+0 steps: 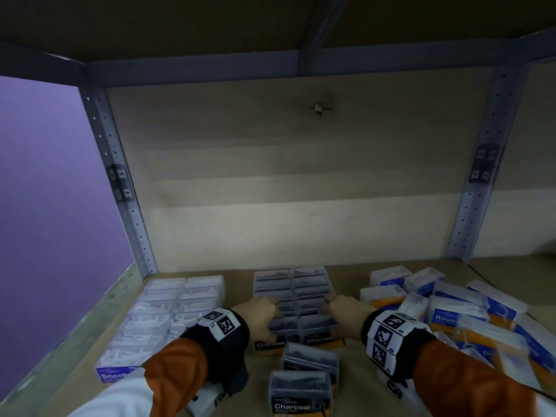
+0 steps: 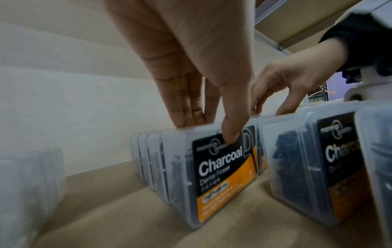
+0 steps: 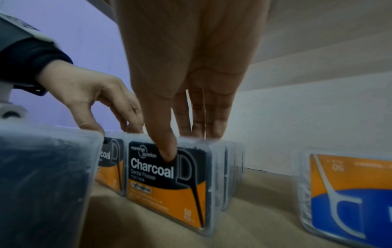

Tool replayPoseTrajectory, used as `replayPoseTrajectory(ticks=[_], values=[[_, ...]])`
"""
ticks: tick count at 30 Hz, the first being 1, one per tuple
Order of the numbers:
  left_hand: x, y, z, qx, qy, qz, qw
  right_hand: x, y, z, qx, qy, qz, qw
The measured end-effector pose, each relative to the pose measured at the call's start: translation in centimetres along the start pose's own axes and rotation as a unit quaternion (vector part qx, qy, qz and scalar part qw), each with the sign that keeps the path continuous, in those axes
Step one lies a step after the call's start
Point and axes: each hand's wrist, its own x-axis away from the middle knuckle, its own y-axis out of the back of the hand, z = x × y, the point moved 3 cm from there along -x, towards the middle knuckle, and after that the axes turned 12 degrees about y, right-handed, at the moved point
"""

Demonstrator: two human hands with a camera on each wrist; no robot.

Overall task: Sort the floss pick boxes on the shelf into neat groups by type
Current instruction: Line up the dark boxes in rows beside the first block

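Note:
Two rows of upright clear Charcoal floss boxes (image 1: 296, 285) stand mid-shelf, black-and-orange labels facing me. My left hand (image 1: 261, 319) holds the left row: straight fingers on the box tops, thumb pressed on the front box's label (image 2: 222, 176). My right hand (image 1: 340, 311) holds the right row the same way, its thumb on that front box (image 3: 165, 184). In the wrist views the left hand (image 2: 210, 132) and right hand (image 3: 184, 145) each pinch their boxes from above. Two more Charcoal boxes (image 1: 310, 359) stand loose in front of the rows.
White Smooth boxes (image 1: 168, 320) sit in two tidy rows at the left. A loose heap of blue-and-orange boxes (image 1: 451, 311) fills the right side. The wooden back panel (image 1: 285, 191) is just behind the rows. Grey metal posts (image 1: 120, 182) flank the bay.

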Motion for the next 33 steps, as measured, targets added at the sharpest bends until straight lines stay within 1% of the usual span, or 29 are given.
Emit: replayPoseTrajectory(ticks=[9, 14, 18, 20, 22, 25, 29, 33], values=[[-0.2, -0.3, 0.2, 0.024, 0.013, -0.007, 1.0, -0.3, -0.3, -0.4, 0.004, -0.005, -0.018, 1.0], [-0.3, 0.0, 0.1, 0.036, 0.007, -0.028, 0.999, -0.8, -0.1, -0.5, 0.026, -0.004, -0.03, 0.999], [-0.7, 0.0, 0.0, 0.013, 0.018, -0.043, 0.999, -1.5, -0.1, -0.6, 0.04, 0.001, -0.014, 0.999], [-1.1, -0.2, 0.1, 0.008, 0.033, -0.03, 0.999, -2.0, -0.3, -0.7, 0.044, -0.006, 0.008, 0.999], [-1.4, -0.5, 0.2, 0.001, 0.052, -0.001, 0.999, -2.4, -0.6, -0.7, 0.042, -0.014, 0.029, 0.999], [-1.7, -0.8, 0.2, 0.003, 0.074, 0.025, 0.997, -2.7, -1.0, -0.7, 0.041, -0.026, 0.048, 0.998], [-2.0, -0.8, 0.1, 0.0, 0.078, 0.035, 0.996, -2.9, -1.2, -0.6, 0.035, -0.036, 0.045, 0.998], [-2.1, -0.9, 0.1, 0.012, 0.078, 0.03, 0.996, -3.0, -1.1, -0.6, 0.028, -0.039, 0.048, 0.998]])
